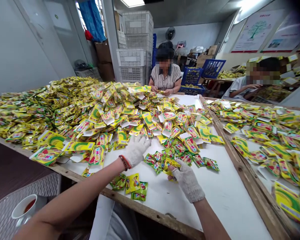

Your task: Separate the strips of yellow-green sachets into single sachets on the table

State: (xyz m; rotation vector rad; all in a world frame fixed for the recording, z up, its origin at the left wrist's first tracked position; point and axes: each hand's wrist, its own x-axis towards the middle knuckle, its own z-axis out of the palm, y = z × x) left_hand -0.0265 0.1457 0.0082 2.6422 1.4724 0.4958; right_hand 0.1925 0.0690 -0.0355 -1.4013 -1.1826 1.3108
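My left hand (137, 150), in a white fingerless-looking glove with an orange and dark band at the wrist, lies palm down over the white tabletop with its fingers apart, close to the edge of the heap of yellow cartons (122, 135). In my right hand (188, 181), gloved in white with bare fingertips, a small yellow candy packet (170, 164) is pinched between thumb and fingers. Around that packet lie several green candy packets (156, 160). Nearer to me, by the table's front edge, sits a small group of yellow and green packets (133, 183).
A big mound of packets (65, 100) covers the table's left. A wooden strip (236, 160) divides off more cartons (272, 133) on the right. One co-worker (166, 75) sits opposite, another (250, 83) at right. A cup (25, 206) stands on a grey seat at lower left.
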